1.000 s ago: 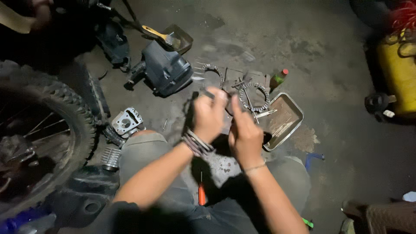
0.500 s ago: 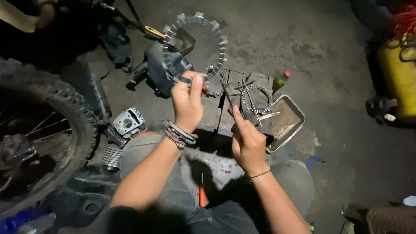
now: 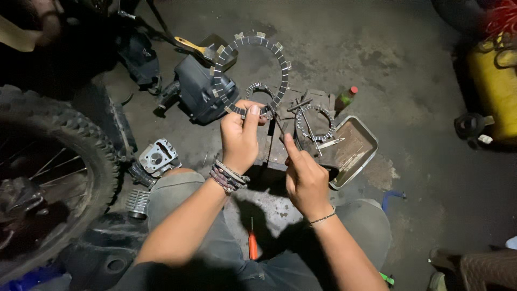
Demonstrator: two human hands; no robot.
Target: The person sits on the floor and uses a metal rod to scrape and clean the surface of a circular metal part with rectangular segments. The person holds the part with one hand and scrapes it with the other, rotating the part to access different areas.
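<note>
- Right now, from the head view, the person is squatting over a dark concrete floor, knees spread, both hands raised in front.
- The left hand is gripping a big notched ring by its lower edge, thumb and fingers pinching it so the ring is standing upright above the knuckles.
- A smaller toothed ring is showing inside the big one, just above the fingers; whether the hand is holding it too, I cannot tell.
- The right hand is closing around a thin rod, forefinger stretching up along it; the rod's tip is pointing toward the left hand's fingers.
- Just beyond the right hand, another toothed ring is lying on a block, with thin tools crossing over it.
- A metal tray is sitting right of that, touching the block's side.
- A small green bottle with a red cap is standing behind the tray.
- An engine cylinder is resting by the left knee, near a knobby tyre.
- A red-handled screwdriver is lying between the knees.
- A yellow can is standing far right.
</note>
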